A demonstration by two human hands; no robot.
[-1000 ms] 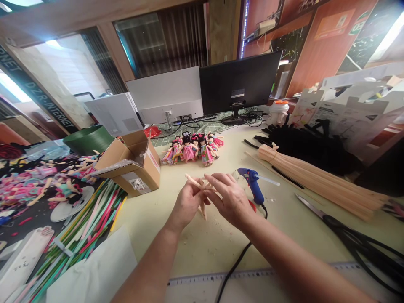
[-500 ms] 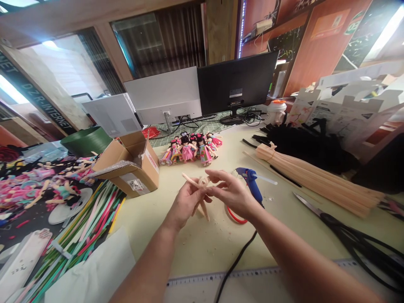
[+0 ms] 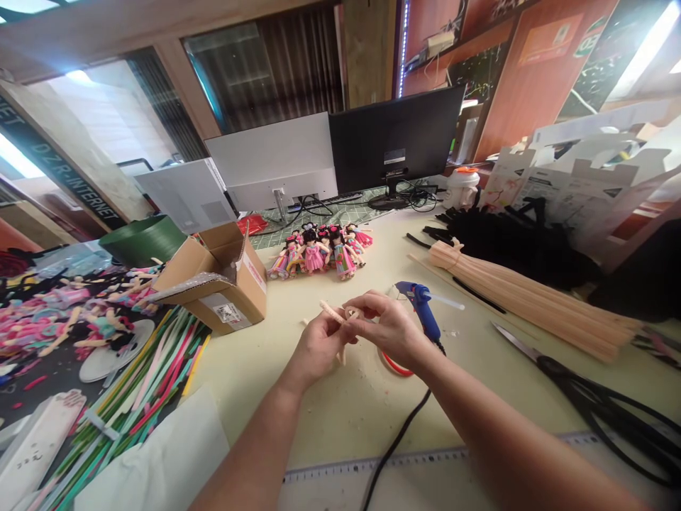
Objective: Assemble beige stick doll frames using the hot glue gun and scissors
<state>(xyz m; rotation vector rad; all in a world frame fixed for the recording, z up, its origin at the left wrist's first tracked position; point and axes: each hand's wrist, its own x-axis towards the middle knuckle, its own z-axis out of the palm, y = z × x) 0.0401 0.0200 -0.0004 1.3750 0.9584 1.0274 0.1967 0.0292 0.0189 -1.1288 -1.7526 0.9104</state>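
A beige pipe-cleaner piece (image 3: 330,311) is pinched between my two hands over the table. My left hand (image 3: 318,345) grips its stems, with one end sticking up and others poking out below. The fingers of my right hand (image 3: 384,323) close on a small coiled loop at its upper part. Just right of my right hand lies a blue glue gun (image 3: 424,309) with a clear glue stick in its back. A red ring (image 3: 396,364) shows partly under my right wrist. Small dolls (image 3: 319,252) in colourful dresses stand in a group beyond my hands.
An open cardboard box (image 3: 226,287) stands left, by coloured stems (image 3: 135,387) and a heap of doll parts (image 3: 69,305). At right are a beige bundle (image 3: 532,298), black stems (image 3: 511,238) and large scissors (image 3: 574,387). A black cable (image 3: 399,443) crosses the ruler (image 3: 330,470).
The beige piece has turned, and its loop is now tighter between my fingers. My right-hand fingers have curled in closer, and my left hand has moved slightly right.
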